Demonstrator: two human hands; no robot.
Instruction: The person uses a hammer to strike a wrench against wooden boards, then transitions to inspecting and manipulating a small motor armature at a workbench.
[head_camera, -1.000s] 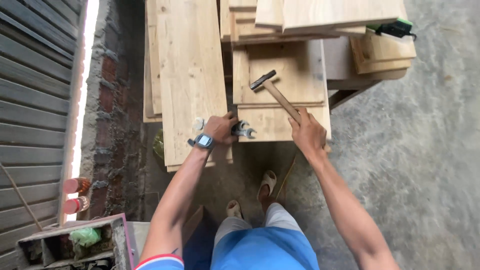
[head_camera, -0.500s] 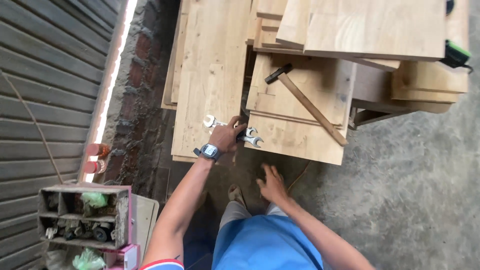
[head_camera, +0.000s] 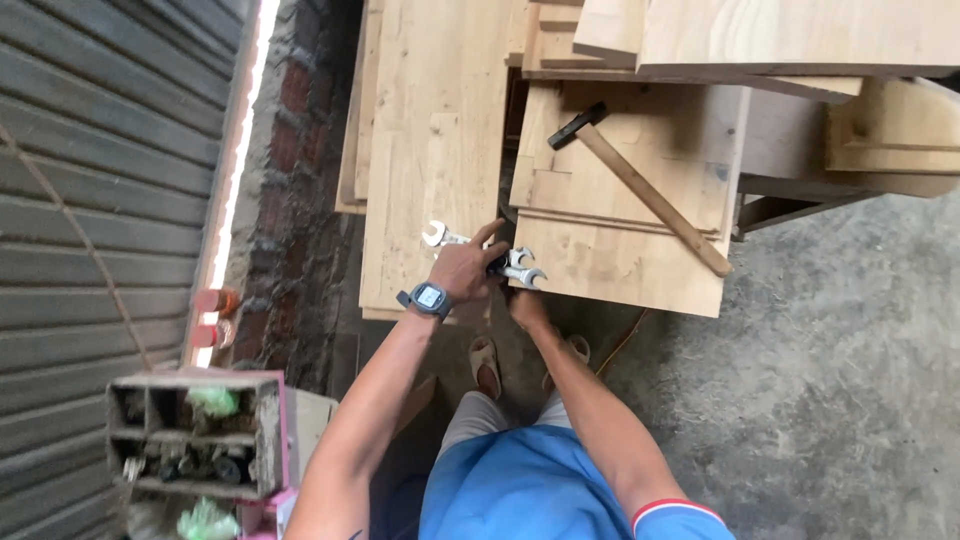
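Lying crosswise, wrench (head_camera: 483, 256) spans left-right in left hand (head_camera: 464, 270), right hand (head_camera: 527, 305) touching.

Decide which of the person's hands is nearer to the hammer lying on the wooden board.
Right. The right hand sits at the board's near edge, below and left of the hammer. The left hand, holding wrenches, is further left.

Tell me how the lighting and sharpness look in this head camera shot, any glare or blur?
Head view: even, soft daylight on the boards and hammer; a blown-out white strip of glare runs beside the shutter; the gap under the boards is dark, hiding much of the right hand; the left hand and wrenches look slightly soft; the edges bow a little, wide-angle.
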